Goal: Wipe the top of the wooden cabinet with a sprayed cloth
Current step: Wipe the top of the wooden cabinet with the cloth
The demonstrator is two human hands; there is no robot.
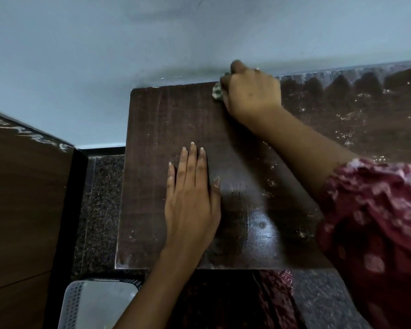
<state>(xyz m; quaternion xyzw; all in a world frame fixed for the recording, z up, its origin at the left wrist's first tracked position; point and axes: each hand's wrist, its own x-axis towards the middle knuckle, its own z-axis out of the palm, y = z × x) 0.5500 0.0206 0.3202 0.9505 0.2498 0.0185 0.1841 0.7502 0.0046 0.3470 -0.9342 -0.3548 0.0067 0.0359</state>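
The dark wooden cabinet top point(166, 119) fills the middle of the view, streaked and speckled with white dust, dustier toward the right. My right hand point(252, 91) is at the far edge by the wall, closed on a green-and-white cloth point(217, 90) that peeks out at its left side. My left hand point(192, 198) lies flat on the wood near the front, palm down, fingers straight and close together, holding nothing. A wet shine shows to the right of that hand.
A pale blue wall point(105, 55) runs right behind the cabinet. A tall brown wooden panel point(22, 198) stands at the left. Dark speckled floor point(97, 210) lies between them. A white perforated basket point(93, 302) sits below the cabinet's front left corner.
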